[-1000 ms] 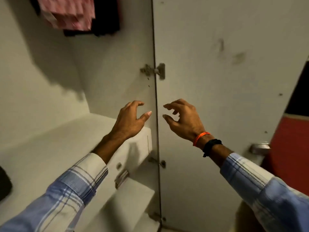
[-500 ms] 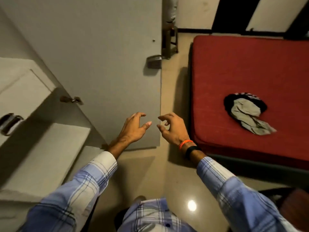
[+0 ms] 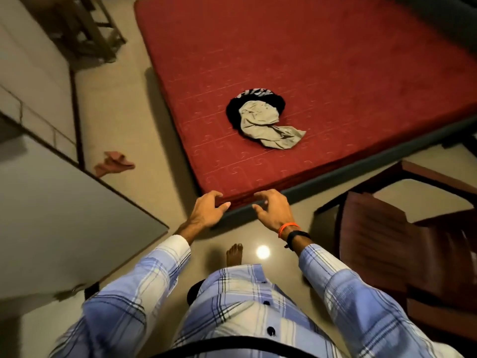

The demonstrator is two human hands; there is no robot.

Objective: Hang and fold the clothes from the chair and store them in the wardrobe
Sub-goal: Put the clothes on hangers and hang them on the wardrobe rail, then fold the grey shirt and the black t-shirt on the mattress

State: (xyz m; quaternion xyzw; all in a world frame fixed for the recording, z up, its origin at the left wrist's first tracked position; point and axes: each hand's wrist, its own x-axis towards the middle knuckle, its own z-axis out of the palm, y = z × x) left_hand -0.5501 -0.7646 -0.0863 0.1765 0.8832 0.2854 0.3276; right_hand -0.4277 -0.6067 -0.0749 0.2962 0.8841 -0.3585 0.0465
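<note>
A small heap of clothes lies on the red mattress (image 3: 322, 60): a crumpled grey garment (image 3: 265, 125) on top of a black one with a striped edge (image 3: 255, 95). My left hand (image 3: 207, 211) and my right hand (image 3: 275, 209) hover side by side over the mattress's near corner, fingers curled and apart, holding nothing. A dark brown wooden chair (image 3: 402, 244) stands at the right, its seat bare. The grey wardrobe door (image 3: 64, 215) stands open at the left.
A pinkish-red cloth (image 3: 113, 162) lies on the tiled floor beside the wardrobe. A wooden stool (image 3: 87, 27) stands at the far left. My bare foot (image 3: 234, 254) is on the glossy floor between bed and wardrobe door.
My view has swung from the wardrobe's inside to the right and down, onto the bed and chair. Both hands stay empty and raised in front of me.
</note>
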